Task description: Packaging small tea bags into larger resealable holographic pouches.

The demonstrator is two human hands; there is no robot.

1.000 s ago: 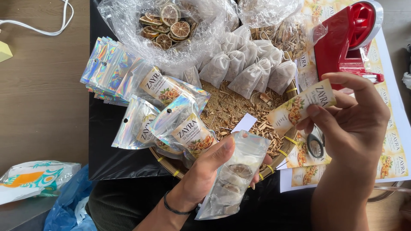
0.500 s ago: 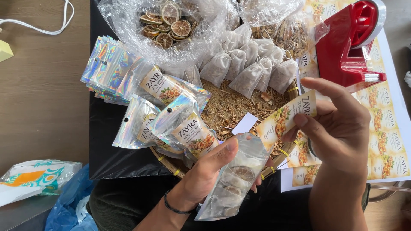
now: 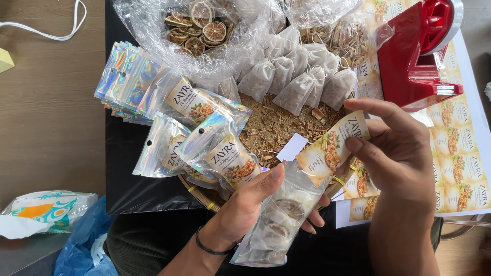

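My left hand (image 3: 250, 207) grips a clear plastic pouch (image 3: 279, 220) holding dried slices and a small cloth bag, low in the middle of the view. My right hand (image 3: 401, 153) pinches a printed paper label (image 3: 332, 148) by its upper end, with the label's lower end at the pouch's open top. Both hands hover over the near rim of a round woven tray (image 3: 207, 203). Labelled shiny pouches (image 3: 225, 156) lie on the tray just left of my left hand.
A stack of flat holographic pouches (image 3: 128, 82) lies at the left. Behind are a bag of dried citrus slices (image 3: 197, 25), several small cloth bags (image 3: 296, 76) and a red tape dispenser (image 3: 417, 53). Label sheets (image 3: 460, 168) lie at right; loose plastic bags (image 3: 46, 212) sit lower left.
My right hand has come down and left from beside the dispenser, bringing the label to the top of the pouch. My left hand has kept the pouch almost still.
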